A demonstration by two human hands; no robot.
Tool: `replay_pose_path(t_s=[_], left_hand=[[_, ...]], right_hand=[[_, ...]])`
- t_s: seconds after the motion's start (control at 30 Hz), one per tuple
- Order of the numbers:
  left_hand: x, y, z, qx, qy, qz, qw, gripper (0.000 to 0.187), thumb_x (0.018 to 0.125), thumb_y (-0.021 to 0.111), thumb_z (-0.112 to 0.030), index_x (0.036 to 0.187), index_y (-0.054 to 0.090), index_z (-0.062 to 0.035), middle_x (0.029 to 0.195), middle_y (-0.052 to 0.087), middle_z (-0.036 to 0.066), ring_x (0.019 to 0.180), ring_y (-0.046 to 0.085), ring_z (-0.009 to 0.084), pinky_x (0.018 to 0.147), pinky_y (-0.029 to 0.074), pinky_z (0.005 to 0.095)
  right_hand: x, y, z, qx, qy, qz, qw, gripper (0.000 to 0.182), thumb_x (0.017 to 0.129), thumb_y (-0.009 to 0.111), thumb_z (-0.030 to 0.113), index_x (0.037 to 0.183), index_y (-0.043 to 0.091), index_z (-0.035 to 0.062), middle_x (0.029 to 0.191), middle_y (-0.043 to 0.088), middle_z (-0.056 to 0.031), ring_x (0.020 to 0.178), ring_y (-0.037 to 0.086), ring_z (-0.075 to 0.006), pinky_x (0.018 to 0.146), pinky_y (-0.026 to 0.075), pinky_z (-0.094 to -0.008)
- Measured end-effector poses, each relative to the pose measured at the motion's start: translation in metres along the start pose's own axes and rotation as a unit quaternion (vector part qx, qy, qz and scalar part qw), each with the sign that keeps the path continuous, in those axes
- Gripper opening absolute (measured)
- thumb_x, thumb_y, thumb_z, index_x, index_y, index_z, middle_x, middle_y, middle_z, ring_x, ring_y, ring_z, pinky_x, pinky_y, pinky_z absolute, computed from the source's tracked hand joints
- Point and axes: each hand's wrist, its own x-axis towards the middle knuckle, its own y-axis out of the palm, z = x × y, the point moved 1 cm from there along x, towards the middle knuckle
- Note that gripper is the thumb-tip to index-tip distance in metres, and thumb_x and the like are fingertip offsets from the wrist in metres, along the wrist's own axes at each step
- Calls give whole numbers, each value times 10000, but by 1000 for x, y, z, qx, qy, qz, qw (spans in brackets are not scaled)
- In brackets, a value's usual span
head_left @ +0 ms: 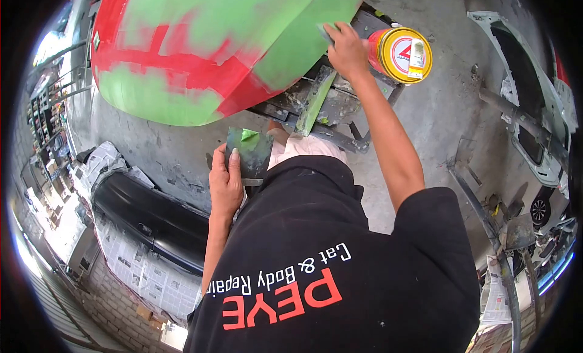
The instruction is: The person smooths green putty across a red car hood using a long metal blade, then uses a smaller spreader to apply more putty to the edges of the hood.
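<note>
A large curved panel, red with broad patches of green filler (200,49), fills the upper left and middle. At its right edge my right hand (349,49) is closed on a small flat spreader (325,32), which lies against the green surface. Low in front of my body, my left hand (226,180) grips a dark flat board (254,161) by its left edge; a lump of green filler (249,135) sits on the board. Just right of my right hand is a red and yellow can (388,52) with a small tube or packet (416,58) on its lid.
Below the panel's right side is a dark, stained stand (346,104) with a green-smeared strip (316,101) on it. A black bumper (152,216) lies on newspaper (136,265) at the left. A pale car door frame (516,79) and metal bars (473,201) are at the right.
</note>
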Motion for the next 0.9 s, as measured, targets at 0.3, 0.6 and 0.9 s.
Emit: replay_pose_path(t_s=[0.3, 0.6, 0.9], left_hand=[[-6, -3, 1, 5, -12, -15, 1000, 248, 1102, 518, -196, 1256, 588, -14, 961, 701, 132, 881, 635, 183, 821, 511, 325], [2, 0, -9, -13, -37, 20, 999, 296, 1115, 510, -233, 1291, 583, -7, 1094, 662, 87, 1011, 576, 141, 918, 470, 298], [12, 4, -15, -91, 1, 22, 996, 261, 1114, 510, -200, 1268, 585, -3, 1097, 670, 70, 987, 573, 122, 895, 471, 274]], right_hand=[[66, 4, -6, -41, 92, 97, 990, 428, 880, 604, 187, 1295, 702, 227, 1311, 662, -53, 1293, 583, -254, 964, 429, -595], [-47, 23, 46, 14, 93, 59, 994, 432, 865, 589, 64, 1249, 732, 199, 1212, 654, -33, 1178, 612, -254, 898, 446, -583], [-90, 14, 65, 84, 86, 187, 975, 455, 807, 645, 45, 1235, 727, 177, 1246, 632, -65, 1237, 566, -286, 937, 431, -669]])
